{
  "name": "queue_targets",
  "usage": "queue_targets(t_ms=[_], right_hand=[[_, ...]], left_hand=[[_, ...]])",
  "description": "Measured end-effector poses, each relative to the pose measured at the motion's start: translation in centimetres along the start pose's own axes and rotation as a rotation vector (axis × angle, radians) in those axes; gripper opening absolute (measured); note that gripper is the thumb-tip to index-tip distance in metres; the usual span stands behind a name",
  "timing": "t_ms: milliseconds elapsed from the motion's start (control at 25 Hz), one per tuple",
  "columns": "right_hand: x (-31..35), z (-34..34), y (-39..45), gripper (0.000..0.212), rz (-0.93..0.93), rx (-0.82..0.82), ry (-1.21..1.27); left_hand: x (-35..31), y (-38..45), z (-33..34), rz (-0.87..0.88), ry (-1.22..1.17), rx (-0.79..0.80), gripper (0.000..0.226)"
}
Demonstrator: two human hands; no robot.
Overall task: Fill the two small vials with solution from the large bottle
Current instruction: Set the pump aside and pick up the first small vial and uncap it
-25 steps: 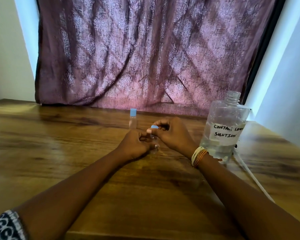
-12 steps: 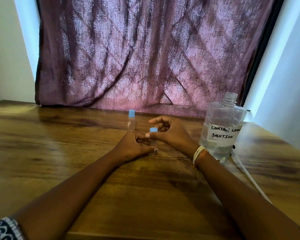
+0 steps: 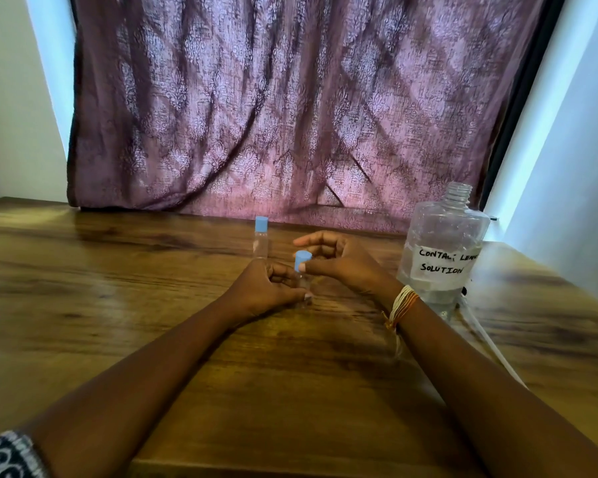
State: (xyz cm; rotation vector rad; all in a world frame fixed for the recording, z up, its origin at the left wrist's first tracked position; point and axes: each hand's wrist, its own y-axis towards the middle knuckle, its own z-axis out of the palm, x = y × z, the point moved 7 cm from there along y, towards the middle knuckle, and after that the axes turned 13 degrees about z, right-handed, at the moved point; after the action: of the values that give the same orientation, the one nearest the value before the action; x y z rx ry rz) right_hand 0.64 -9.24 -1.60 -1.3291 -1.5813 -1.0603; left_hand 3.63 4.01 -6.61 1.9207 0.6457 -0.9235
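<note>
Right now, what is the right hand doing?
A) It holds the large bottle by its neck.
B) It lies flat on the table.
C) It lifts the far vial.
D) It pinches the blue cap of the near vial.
D: the right hand has thumb and fingers around the blue cap of the near vial, which the left hand grips on the table.

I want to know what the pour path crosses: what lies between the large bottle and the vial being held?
In the head view, the right hand, pinching the blue cap of the held vial, lies between it and the large bottle; beneath is bare table.
</note>
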Motion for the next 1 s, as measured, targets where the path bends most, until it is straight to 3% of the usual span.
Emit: queue_targets(t_ms=[120,320,520,640,840,1000], right_hand=[[0.0,0.6,0.0,0.044,0.012,0.089,-0.006],[-0.2,0.2,-0.3,0.047,0.019,-0.034,-0.026],[-0.4,0.8,-0.1,0.055,0.037,0.100,0.009],[-0.5,0.3,0.1,0.051,0.020,0.000,-0.028],[-2.2,-2.3,1.0,0.031,0.151,-0.228,0.345],[-3.7,-4.3,1.2,0.014,0.177,-0.441,-0.063]], left_hand=[[0.2,0.1,0.0,-0.015,0.014,0.011,0.024],[0.2,0.1,0.0,-0.007,-0.010,0.015,0.024],[0.2,0.1,0.0,-0.008,0.018,0.029,0.025],[0.0,0.1,0.0,-0.008,0.017,0.018,0.024],[0.3,0.2,0.2,-0.035,-0.010,0.015,0.029],[0.3,0.2,0.3,-0.025,-0.004,0.025,0.030]])
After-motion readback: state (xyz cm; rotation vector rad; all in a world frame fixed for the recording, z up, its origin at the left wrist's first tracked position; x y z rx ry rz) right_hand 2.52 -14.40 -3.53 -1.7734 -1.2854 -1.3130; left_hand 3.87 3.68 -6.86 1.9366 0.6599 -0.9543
